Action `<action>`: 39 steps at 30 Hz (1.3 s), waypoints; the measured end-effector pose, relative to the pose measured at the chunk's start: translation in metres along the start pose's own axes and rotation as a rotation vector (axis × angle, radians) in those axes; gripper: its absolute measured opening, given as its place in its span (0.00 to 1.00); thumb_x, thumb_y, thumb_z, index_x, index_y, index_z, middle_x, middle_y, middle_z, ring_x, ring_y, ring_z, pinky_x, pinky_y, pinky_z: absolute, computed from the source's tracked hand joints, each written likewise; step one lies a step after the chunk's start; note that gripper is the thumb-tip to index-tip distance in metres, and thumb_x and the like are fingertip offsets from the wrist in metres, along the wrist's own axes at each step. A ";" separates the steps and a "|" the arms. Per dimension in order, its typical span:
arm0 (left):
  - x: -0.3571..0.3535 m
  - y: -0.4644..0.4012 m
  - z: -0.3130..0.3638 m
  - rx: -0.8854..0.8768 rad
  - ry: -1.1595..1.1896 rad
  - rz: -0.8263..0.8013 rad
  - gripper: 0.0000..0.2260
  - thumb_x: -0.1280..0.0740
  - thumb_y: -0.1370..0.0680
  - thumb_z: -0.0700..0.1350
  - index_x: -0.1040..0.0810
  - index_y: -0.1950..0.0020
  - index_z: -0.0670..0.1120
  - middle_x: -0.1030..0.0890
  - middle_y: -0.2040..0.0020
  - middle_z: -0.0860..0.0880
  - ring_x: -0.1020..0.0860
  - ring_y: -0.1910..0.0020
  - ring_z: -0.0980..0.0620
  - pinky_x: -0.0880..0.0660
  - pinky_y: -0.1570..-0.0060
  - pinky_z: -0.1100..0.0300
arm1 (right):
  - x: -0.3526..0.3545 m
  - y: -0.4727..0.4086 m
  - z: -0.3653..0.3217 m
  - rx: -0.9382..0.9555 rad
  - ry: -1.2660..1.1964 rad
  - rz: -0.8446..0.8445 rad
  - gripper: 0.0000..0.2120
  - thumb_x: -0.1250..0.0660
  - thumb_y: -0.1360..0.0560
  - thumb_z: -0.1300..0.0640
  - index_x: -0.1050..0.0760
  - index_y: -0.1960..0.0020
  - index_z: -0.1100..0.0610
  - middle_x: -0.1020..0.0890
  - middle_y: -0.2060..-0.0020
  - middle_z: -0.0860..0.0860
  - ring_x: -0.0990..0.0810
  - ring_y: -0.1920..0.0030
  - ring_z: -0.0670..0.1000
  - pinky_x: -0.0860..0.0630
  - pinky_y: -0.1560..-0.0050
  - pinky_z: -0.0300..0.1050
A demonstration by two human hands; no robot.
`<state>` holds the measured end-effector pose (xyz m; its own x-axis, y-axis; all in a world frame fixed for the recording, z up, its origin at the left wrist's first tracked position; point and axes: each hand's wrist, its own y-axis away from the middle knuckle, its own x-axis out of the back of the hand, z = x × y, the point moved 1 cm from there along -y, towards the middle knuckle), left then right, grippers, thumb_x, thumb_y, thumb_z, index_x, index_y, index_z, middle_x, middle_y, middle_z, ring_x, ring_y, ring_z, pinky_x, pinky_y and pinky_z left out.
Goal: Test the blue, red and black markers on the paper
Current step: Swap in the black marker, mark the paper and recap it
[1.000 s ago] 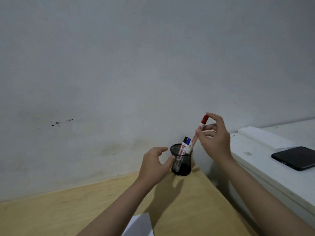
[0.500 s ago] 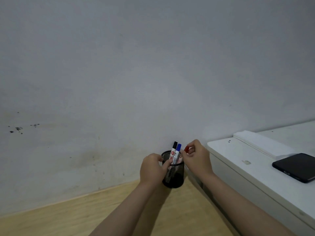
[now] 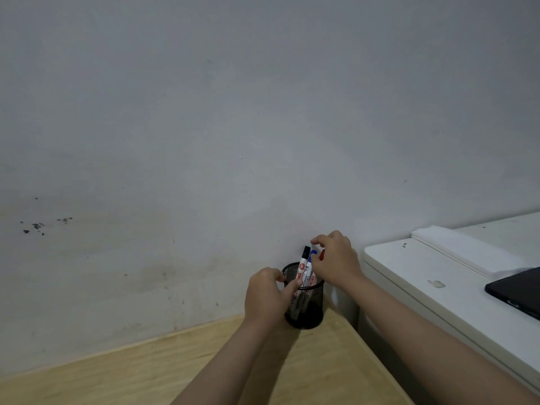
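Head view: left hand point(image 3: 267, 296) steadies mesh cup point(image 3: 305, 302) at wall end of desk point(image 3: 336, 361); right hand point(image 3: 336, 260) curled over caps of black point(image 3: 305, 254), blue point(image 3: 312, 255), red point(image 3: 322, 254) markers, exact pinch unclear. Advice: keep cup braced, pull one marker straight up. Paper not visible.

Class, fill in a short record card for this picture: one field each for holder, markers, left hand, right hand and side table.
holder: black mesh cup on wooden desk
markers: black, blue, red caps showing, all in cup
left hand: grips cup rim
right hand: over the marker tops
side table: white, holds dark phone
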<state>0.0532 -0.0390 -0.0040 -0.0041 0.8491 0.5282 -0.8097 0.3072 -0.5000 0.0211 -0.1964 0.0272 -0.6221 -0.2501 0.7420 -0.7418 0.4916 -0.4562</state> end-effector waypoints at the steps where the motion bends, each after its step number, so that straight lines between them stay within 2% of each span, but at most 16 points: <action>1: 0.000 0.000 0.000 -0.003 0.002 0.001 0.17 0.27 0.31 0.53 0.18 0.54 0.40 0.16 0.54 0.44 0.20 0.53 0.48 0.22 0.53 0.53 | 0.000 0.000 -0.001 0.013 0.020 -0.004 0.16 0.36 0.29 0.58 0.23 0.41 0.53 0.25 0.46 0.56 0.28 0.43 0.57 0.27 0.46 0.52; 6: 0.000 -0.001 0.000 -0.029 -0.025 0.002 0.18 0.28 0.31 0.54 0.18 0.55 0.40 0.16 0.55 0.44 0.20 0.54 0.48 0.22 0.54 0.52 | -0.004 -0.001 -0.001 0.055 0.059 0.014 0.13 0.33 0.28 0.50 0.21 0.45 0.51 0.24 0.49 0.54 0.28 0.44 0.56 0.29 0.46 0.51; 9: 0.001 -0.002 0.000 -0.031 -0.043 -0.011 0.18 0.28 0.31 0.55 0.18 0.55 0.40 0.16 0.55 0.45 0.20 0.54 0.48 0.22 0.55 0.52 | -0.001 -0.001 -0.004 0.124 0.033 0.094 0.11 0.30 0.30 0.47 0.20 0.52 0.51 0.21 0.53 0.51 0.27 0.47 0.54 0.32 0.48 0.49; 11: 0.002 -0.002 0.000 -0.035 -0.056 -0.032 0.17 0.29 0.29 0.55 0.18 0.55 0.40 0.17 0.55 0.45 0.20 0.54 0.48 0.23 0.56 0.53 | 0.002 0.002 -0.010 0.164 -0.045 0.121 0.07 0.28 0.32 0.48 0.20 0.58 0.51 0.20 0.59 0.45 0.28 0.50 0.51 0.32 0.48 0.50; 14: 0.002 0.000 0.002 -0.131 -0.210 -0.122 0.17 0.35 0.25 0.54 0.20 0.55 0.40 0.19 0.54 0.44 0.23 0.52 0.46 0.26 0.57 0.53 | 0.009 0.010 -0.023 0.195 -0.225 0.107 0.04 0.25 0.35 0.53 0.19 0.63 0.51 0.23 0.66 0.36 0.29 0.53 0.46 0.31 0.45 0.51; 17: 0.011 0.004 0.006 -0.122 -0.201 -0.181 0.17 0.38 0.23 0.52 0.21 0.57 0.39 0.22 0.55 0.44 0.25 0.53 0.46 0.26 0.57 0.52 | 0.025 0.023 -0.038 0.185 -0.428 0.184 0.05 0.23 0.36 0.57 0.19 0.64 0.51 0.22 0.66 0.36 0.27 0.54 0.42 0.31 0.52 0.41; 20: 0.035 0.014 0.021 0.030 0.068 -0.167 0.18 0.40 0.21 0.51 0.24 0.65 0.41 0.22 0.66 0.43 0.24 0.65 0.47 0.28 0.63 0.54 | 0.049 0.047 -0.053 0.204 -0.581 0.258 0.07 0.23 0.36 0.60 0.19 0.63 0.51 0.18 0.63 0.40 0.24 0.55 0.42 0.32 0.56 0.29; 22: 0.057 0.023 0.037 0.294 0.446 -0.235 0.19 0.43 0.20 0.51 0.21 0.60 0.40 0.18 0.63 0.39 0.20 0.65 0.47 0.24 0.60 0.55 | 0.063 0.068 -0.063 0.232 -0.646 0.254 0.08 0.22 0.37 0.61 0.18 0.63 0.51 0.16 0.63 0.44 0.23 0.57 0.45 0.31 0.57 0.29; 24: 0.077 0.032 0.048 0.543 0.764 -0.375 0.19 0.45 0.19 0.52 0.21 0.55 0.40 0.17 0.62 0.42 0.19 0.63 0.49 0.22 0.58 0.57 | 0.073 0.092 -0.074 0.249 -0.701 0.210 0.08 0.22 0.38 0.63 0.18 0.64 0.53 0.16 0.65 0.47 0.21 0.60 0.47 0.30 0.60 0.30; 26: 0.098 0.043 0.054 0.633 0.913 -0.467 0.16 0.41 0.20 0.51 0.22 0.56 0.40 0.18 0.65 0.46 0.19 0.66 0.52 0.20 0.60 0.59 | 0.079 0.115 -0.084 0.257 -0.772 0.144 0.09 0.22 0.38 0.66 0.18 0.64 0.54 0.15 0.65 0.48 0.19 0.63 0.46 0.29 0.61 0.30; 29: 0.127 0.061 0.060 0.713 1.030 -0.447 0.08 0.34 0.24 0.44 0.22 0.58 0.39 0.18 0.71 0.48 0.20 0.74 0.55 0.19 0.66 0.62 | 0.085 0.145 -0.101 0.293 -0.786 0.030 0.11 0.21 0.39 0.65 0.18 0.63 0.52 0.15 0.64 0.45 0.18 0.62 0.45 0.25 0.60 0.32; 32: 0.160 0.076 0.062 0.657 0.975 -0.377 0.04 0.34 0.25 0.40 0.23 0.58 0.41 0.21 0.74 0.49 0.23 0.72 0.54 0.21 0.70 0.63 | 0.093 0.166 -0.121 0.294 -0.785 -0.062 0.11 0.21 0.38 0.61 0.19 0.63 0.49 0.15 0.63 0.45 0.18 0.61 0.44 0.21 0.57 0.40; 35: 0.199 0.096 0.059 0.486 0.817 -0.353 0.03 0.34 0.25 0.40 0.22 0.53 0.46 0.23 0.66 0.50 0.25 0.70 0.56 0.23 0.63 0.61 | 0.098 0.177 -0.139 0.176 -0.899 0.024 0.05 0.23 0.34 0.59 0.19 0.62 0.54 0.16 0.66 0.48 0.18 0.63 0.46 0.21 0.58 0.45; 37: 0.223 0.112 0.053 0.389 0.677 -0.346 0.05 0.33 0.25 0.40 0.20 0.52 0.48 0.24 0.63 0.49 0.25 0.68 0.56 0.24 0.61 0.61 | 0.097 0.184 -0.155 0.053 -0.928 0.019 0.06 0.25 0.32 0.54 0.19 0.58 0.56 0.18 0.65 0.52 0.20 0.64 0.50 0.21 0.62 0.45; 39: 0.242 0.130 0.048 0.302 0.557 -0.374 0.07 0.33 0.25 0.41 0.18 0.49 0.46 0.26 0.61 0.46 0.28 0.66 0.53 0.26 0.60 0.60 | 0.090 0.195 -0.174 -0.063 -0.952 -0.136 0.11 0.28 0.29 0.51 0.21 0.54 0.58 0.21 0.65 0.55 0.22 0.67 0.49 0.23 0.69 0.41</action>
<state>-0.0808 0.1855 0.0917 0.5380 0.8277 0.1594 -0.8251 0.5558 -0.1012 -0.1357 0.0220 0.0909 -0.4950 -0.8665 0.0638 -0.8250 0.4456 -0.3476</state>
